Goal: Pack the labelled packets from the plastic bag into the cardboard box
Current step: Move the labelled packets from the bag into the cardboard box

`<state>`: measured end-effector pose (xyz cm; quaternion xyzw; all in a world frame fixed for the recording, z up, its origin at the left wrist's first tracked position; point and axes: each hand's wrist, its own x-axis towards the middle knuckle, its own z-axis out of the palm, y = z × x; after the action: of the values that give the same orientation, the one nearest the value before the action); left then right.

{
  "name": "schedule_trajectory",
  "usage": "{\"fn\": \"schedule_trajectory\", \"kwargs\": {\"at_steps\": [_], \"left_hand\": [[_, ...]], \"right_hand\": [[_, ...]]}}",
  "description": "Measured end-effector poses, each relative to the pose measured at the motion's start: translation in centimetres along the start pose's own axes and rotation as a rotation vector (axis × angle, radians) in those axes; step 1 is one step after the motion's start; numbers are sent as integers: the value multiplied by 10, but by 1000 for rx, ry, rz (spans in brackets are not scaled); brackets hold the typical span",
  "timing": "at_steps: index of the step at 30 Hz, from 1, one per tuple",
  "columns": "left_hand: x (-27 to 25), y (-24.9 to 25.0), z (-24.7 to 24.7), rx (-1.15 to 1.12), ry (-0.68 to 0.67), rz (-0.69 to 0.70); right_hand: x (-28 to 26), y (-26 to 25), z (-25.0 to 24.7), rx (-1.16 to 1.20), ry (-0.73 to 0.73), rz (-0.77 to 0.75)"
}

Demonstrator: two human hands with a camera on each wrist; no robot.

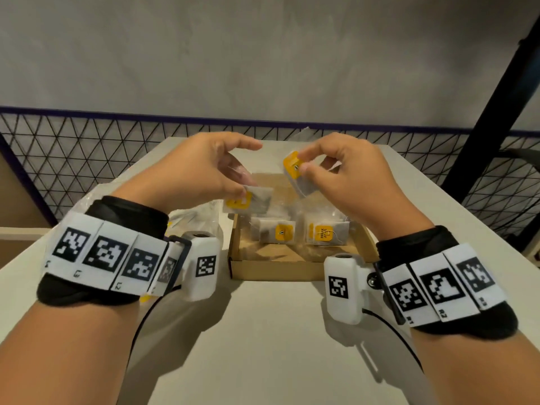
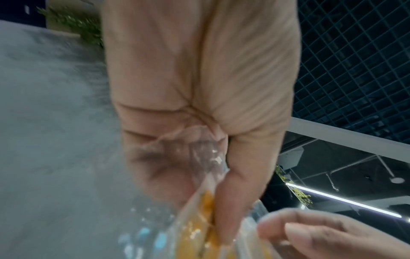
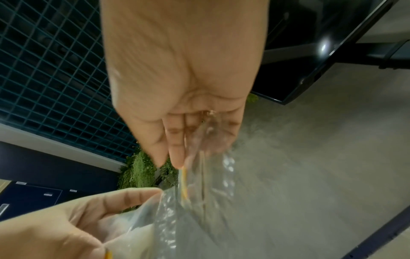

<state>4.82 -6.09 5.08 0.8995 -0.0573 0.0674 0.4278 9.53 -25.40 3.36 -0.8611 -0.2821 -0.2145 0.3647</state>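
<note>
Desk (image 1: 263, 331) surface, pale and matte, runs away from the person toward a grey wall, with a black wire mesh fence (image 1: 73, 159) edged in dark blue behind it and a black slanted post (image 1: 496, 106) at the right. The wrist views show a dark grid ceiling, some green foliage and a dark screen overhead.

One shallow cardboard box (image 1: 274, 270) lies open in the middle of the desk. Two labelled packets lie flat inside it, each with a yellow tag: one packet in the box (image 1: 274, 232) at centre and a second packet in the box (image 1: 325, 233) just to its right. Two more are held above the box, which makes four in sight.

The left hand (image 1: 198, 171) is curled, its thumb and fingers pinching a left held packet (image 1: 248, 200) together with clear film of the plastic bag (image 1: 295, 204), which hangs crumpled between the hands over the box's far half. The right hand (image 1: 344, 173) pinches a right held packet (image 1: 295, 171) by its yellow tag between thumb and forefinger, tilted on edge.

More clear plastic lies on the desk to the left of the box, partly hidden by the left wrist band (image 1: 108, 255). Both wrists wear white marker bands and a white camera block; the right wrist band (image 1: 438, 287) and its black cable cover the box's near right corner.
</note>
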Motion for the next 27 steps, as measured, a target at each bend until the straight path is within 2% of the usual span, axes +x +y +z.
{"fn": "schedule_trajectory", "kwargs": {"at_steps": [2,4,7,9,11,13,15,18,21,24,27], "left_hand": [[-1,4,9,-19,-54,40],[0,8,17,-37,-45,101],[6,9,24,-137,111,167],[10,6,25,-257,233,166],[11,4,25,-313,288,150],[10,5,26,-371,270,142],[8,7,28,-411,228,139],[8,8,30,-439,201,151],[10,6,28,-538,249,172],[14,3,28,-458,284,174],[18,-4,34,-140,236,155]], "right_hand": [[-2,-1,4,-1,-93,-12],[-3,-5,6,14,-142,-4],[-2,-5,3,64,-85,12],[0,-4,-1,127,-1,30],[1,-1,-4,209,109,48],[2,-1,-6,285,177,62],[3,-1,-6,351,182,69],[2,-3,-5,371,146,64],[1,1,-7,267,54,82],[1,7,-10,64,-52,102],[0,16,-14,-91,-108,141]]}}
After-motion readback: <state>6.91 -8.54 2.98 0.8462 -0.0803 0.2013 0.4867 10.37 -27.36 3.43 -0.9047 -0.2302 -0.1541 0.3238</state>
